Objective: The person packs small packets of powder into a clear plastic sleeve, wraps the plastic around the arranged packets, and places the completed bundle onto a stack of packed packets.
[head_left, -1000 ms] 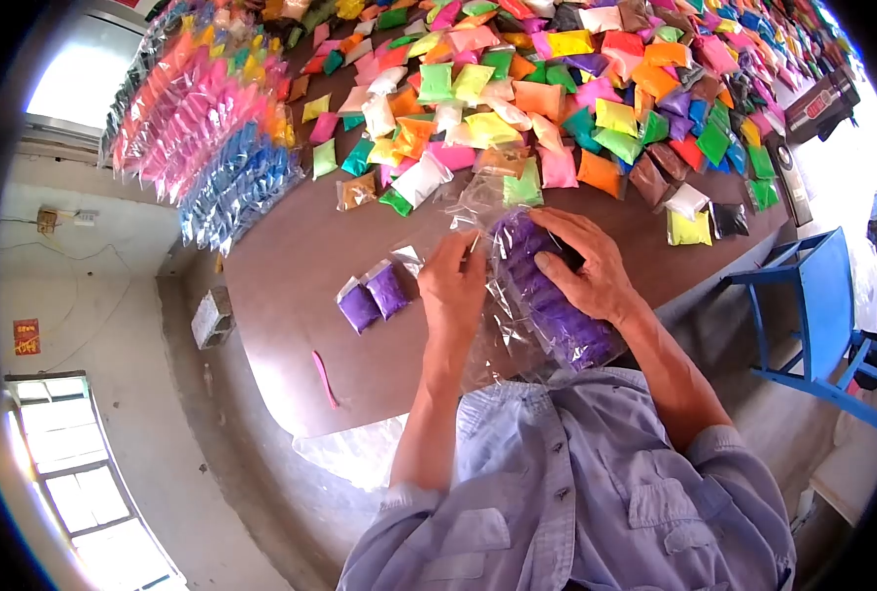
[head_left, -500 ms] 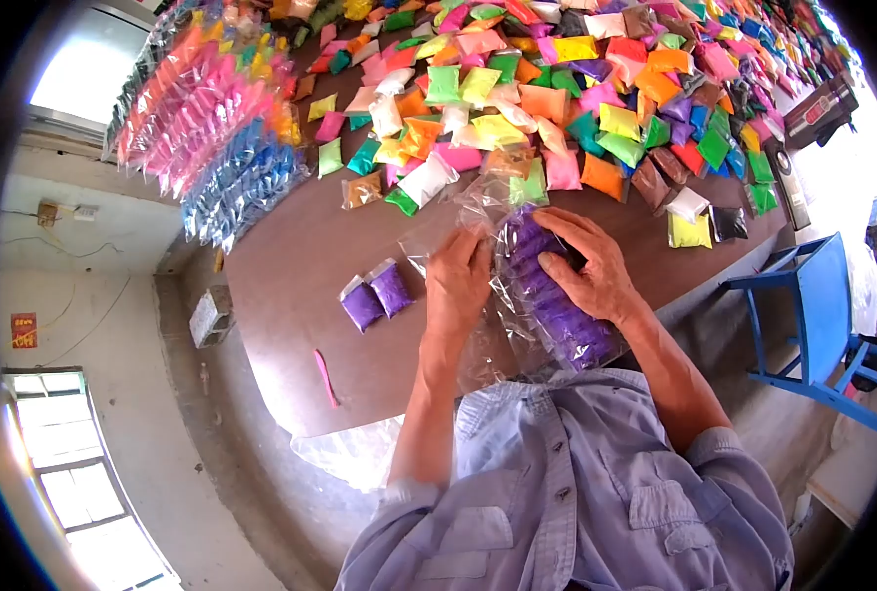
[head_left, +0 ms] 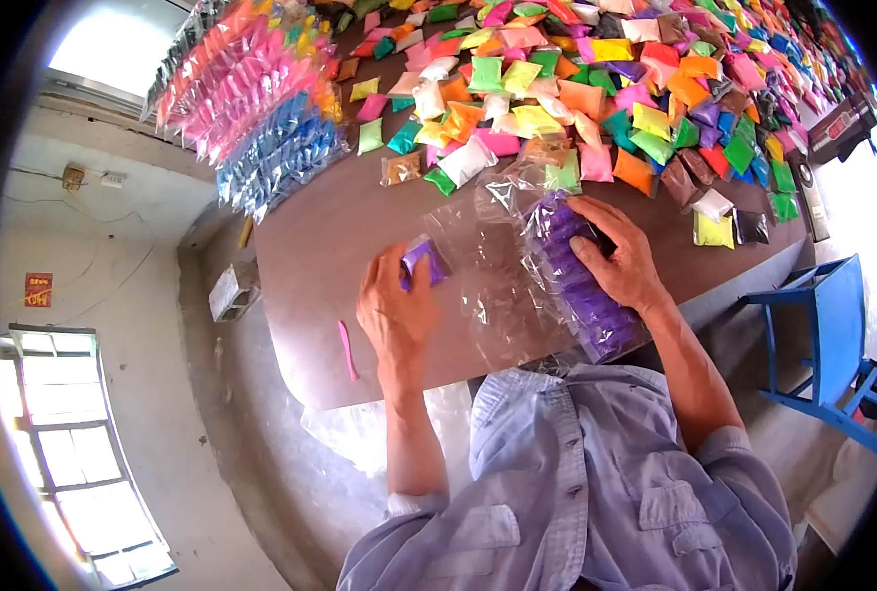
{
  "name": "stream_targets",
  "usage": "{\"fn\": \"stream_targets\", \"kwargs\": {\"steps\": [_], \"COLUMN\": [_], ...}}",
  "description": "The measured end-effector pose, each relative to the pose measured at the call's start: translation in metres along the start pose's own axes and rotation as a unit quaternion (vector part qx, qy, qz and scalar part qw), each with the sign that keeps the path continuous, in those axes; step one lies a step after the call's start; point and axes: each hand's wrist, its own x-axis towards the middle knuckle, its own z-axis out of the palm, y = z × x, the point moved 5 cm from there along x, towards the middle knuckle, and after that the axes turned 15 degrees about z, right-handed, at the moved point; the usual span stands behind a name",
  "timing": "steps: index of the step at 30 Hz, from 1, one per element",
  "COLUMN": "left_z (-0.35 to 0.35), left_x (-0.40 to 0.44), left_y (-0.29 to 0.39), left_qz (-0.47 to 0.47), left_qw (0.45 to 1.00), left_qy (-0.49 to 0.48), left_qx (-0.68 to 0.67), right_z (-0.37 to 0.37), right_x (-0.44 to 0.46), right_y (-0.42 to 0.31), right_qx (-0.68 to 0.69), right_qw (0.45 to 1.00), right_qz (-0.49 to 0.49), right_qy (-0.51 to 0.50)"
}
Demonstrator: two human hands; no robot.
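Observation:
My left hand (head_left: 397,303) is closed around a small purple packet (head_left: 425,262) at the tabletop, with its thumb and fingers on either side. The hand hides part of the packet, and whether a second one is beneath it I cannot tell. My right hand (head_left: 618,251) grips the upper right side of a long clear plastic bag (head_left: 569,276) with several purple packets stacked in a row inside. The bag lies slanted near the table's front edge. Its loose clear film (head_left: 493,286) spreads out between my hands.
A big heap of coloured packets (head_left: 557,98) covers the far side of the brown table (head_left: 310,246). Filled bags (head_left: 271,158) are piled at the far left. A pink plastic stick (head_left: 347,351) lies near the left edge. A blue stool (head_left: 818,325) stands at the right.
My left hand has let go of the bag's film and moved left onto the purple packets lying on the table. My right hand stays on the bag. The view has shifted slightly.

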Motion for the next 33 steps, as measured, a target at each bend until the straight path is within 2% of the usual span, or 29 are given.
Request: {"fn": "stream_targets", "kwargs": {"steps": [4,6,10,12,13,15,16,18,22,23,24,27,29,33], "left_z": [0.008,0.022,0.033,0.032,0.027,0.025,0.016,-0.007,-0.027,-0.020,-0.005,0.043,0.050,0.070], "left_x": [0.001,0.003,0.004,0.005,0.007,0.000,0.000,-0.003,0.009,0.009,0.007,0.002,0.009,0.019], "left_y": [-0.037,-0.047,-0.056,-0.064,-0.065,-0.073,-0.070,-0.068,-0.015,-0.002,0.004,0.024,0.037,0.042], "left_qz": [-0.063,0.032,0.069,-0.003,-0.001,-0.140,-0.138,-0.188,-0.157,-0.176,-0.174,-0.119,-0.073,-0.083], "left_qw": [0.997,0.999,0.997,0.992,0.992,0.941,0.941,0.922,0.891,0.890,0.890,0.912,0.953,0.951], "left_qy": [-0.031,-0.019,-0.033,-0.079,-0.080,-0.134,-0.135,-0.070,0.001,-0.047,-0.047,-0.094,-0.030,0.001], "left_qx": [-0.032,0.003,0.001,-0.094,-0.095,-0.277,-0.278,-0.332,-0.425,-0.418,-0.419,-0.381,-0.293,-0.298], "right_z": [-0.001,-0.001,-0.002,-0.002,-0.001,-0.001,-0.001,-0.001,-0.001,-0.002,-0.002,-0.001,-0.001,-0.002], "right_x": [0.000,0.001,0.000,0.001,0.001,0.000,0.000,0.001,0.000,0.001,0.001,0.001,0.001,0.001], "right_y": [0.000,0.000,-0.001,-0.001,-0.001,-0.001,-0.001,-0.001,-0.001,-0.001,0.000,0.003,0.002,0.000], "right_qx": [0.003,0.002,0.002,0.005,0.009,0.012,0.010,0.006,-0.014,-0.020,-0.021,-0.015,-0.017,-0.015], "right_qw": [1.000,1.000,1.000,1.000,1.000,1.000,1.000,1.000,1.000,1.000,1.000,1.000,1.000,1.000], "right_qz": [-0.010,-0.011,-0.016,-0.016,-0.013,-0.008,-0.013,-0.014,-0.001,-0.006,-0.007,-0.013,-0.017,-0.025], "right_qy": [0.005,0.007,0.008,0.008,0.006,0.005,0.005,0.006,0.003,0.004,0.006,0.010,0.011,0.010]}}
